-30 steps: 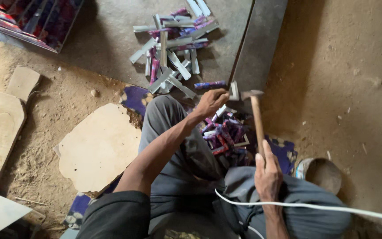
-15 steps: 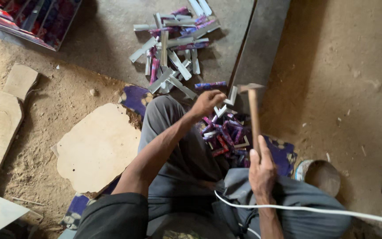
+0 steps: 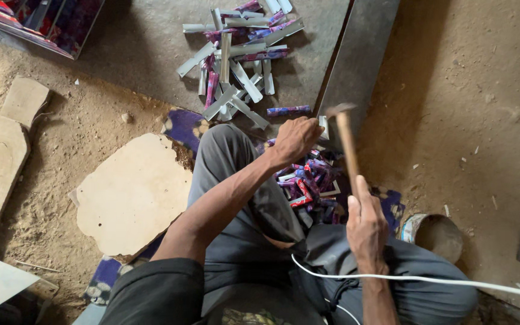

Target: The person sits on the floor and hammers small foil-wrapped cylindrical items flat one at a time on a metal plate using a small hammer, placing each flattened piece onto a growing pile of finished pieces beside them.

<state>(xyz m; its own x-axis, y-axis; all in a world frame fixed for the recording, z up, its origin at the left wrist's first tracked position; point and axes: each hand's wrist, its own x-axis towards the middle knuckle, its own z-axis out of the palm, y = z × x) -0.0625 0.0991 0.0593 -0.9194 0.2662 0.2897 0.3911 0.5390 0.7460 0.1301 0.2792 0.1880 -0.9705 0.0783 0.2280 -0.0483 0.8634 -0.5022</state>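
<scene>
The person sits on the dirt floor (image 3: 470, 90) with the right hand (image 3: 365, 225) clenched around the wooden handle of a hammer (image 3: 347, 147), its head raised near the edge of a long dark metal bar (image 3: 359, 57). The left hand (image 3: 293, 138) is closed on a small folded metal strip (image 3: 324, 124), pinning it just beside that bar; how the fingers sit under it cannot be seen. A heap of purple and red printed strips (image 3: 308, 186) lies between the knees, and a looser scatter of flattened silver strips (image 3: 236, 66) lies farther out on the grey sheet (image 3: 145, 54). A rusty tin (image 3: 434, 235) stands near the right knee, and a pale wooden board (image 3: 133, 192) lies on the person's left. To strike well, it seems wise to keep the left fingertips back from the landing spot, hold the piece flat against the bar, and bring the head down square, so that the fold closes evenly.
</scene>
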